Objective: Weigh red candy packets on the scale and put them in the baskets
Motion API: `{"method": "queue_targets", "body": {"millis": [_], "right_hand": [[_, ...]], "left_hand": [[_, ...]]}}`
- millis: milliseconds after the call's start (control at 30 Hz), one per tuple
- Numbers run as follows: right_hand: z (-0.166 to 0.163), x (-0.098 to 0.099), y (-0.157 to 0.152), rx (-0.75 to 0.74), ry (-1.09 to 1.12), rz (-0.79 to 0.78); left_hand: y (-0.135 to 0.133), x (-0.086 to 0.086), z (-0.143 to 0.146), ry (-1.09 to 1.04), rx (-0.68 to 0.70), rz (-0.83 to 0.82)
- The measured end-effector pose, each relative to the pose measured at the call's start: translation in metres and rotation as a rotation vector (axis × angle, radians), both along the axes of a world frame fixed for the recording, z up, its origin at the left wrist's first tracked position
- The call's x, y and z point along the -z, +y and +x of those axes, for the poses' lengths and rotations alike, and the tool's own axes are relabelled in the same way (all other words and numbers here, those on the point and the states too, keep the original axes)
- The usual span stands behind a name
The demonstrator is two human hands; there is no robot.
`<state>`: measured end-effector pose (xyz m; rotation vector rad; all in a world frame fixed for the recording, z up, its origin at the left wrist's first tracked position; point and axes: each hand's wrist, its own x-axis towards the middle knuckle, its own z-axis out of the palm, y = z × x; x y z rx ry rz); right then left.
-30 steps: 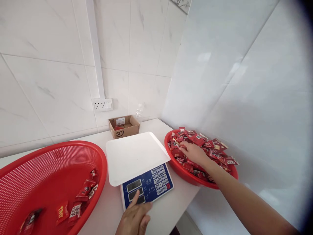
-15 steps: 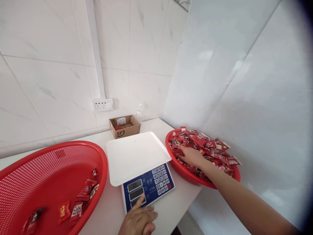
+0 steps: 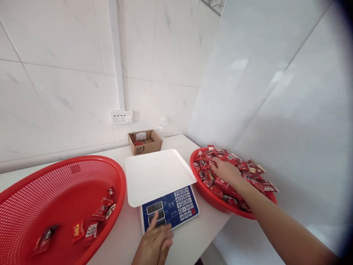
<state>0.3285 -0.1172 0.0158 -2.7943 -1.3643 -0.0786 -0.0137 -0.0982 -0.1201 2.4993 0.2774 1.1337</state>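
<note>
I see my left hand at the bottom edge of the view, on the near end of the electronic scale with the blue keypad panel. Its index finger is stretched forward and touches the panel by the lower display window. The other fingers are loosely curled and the hand grasps nothing. The scale's flat white weighing platter lies bare behind the panel.

My right hand reaches across to the round red plastic bowl on the right, just beside the scale. It lies palm down on the heap of small red wrapped snack packets that fills the bowl past its rim. The fingers are spread low among the packets near the bowl's left side, and I cannot tell whether they are closed on any.

On the left sits a large red perforated plastic basket with a few red packets scattered in its lower right part. All of this rests on a white tabletop. Behind the scale, against the tiled wall, stand a small open cardboard box and a clear plastic bottle, with a white wall socket above them.
</note>
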Motion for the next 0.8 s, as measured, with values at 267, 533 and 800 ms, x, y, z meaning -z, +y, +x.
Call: {"method": "queue_targets", "body": {"millis": [267, 533, 800], "right_hand": [[-0.060, -0.019, 0.038, -0.255, 0.091, 0.146], [-0.133, 0.006, 0.082, -0.529, 0.252, 0.134], [-0.122, 0.010, 0.087, -0.548, 0.282, 0.239]], "left_hand": [[-0.010, 0.012, 0.001, -0.079, 0.120, -0.247], [-0.005, 0.023, 0.007, 0.110, -0.098, 0.187], [-0.009, -0.001, 0.000, -0.096, -0.017, -0.124]]}}
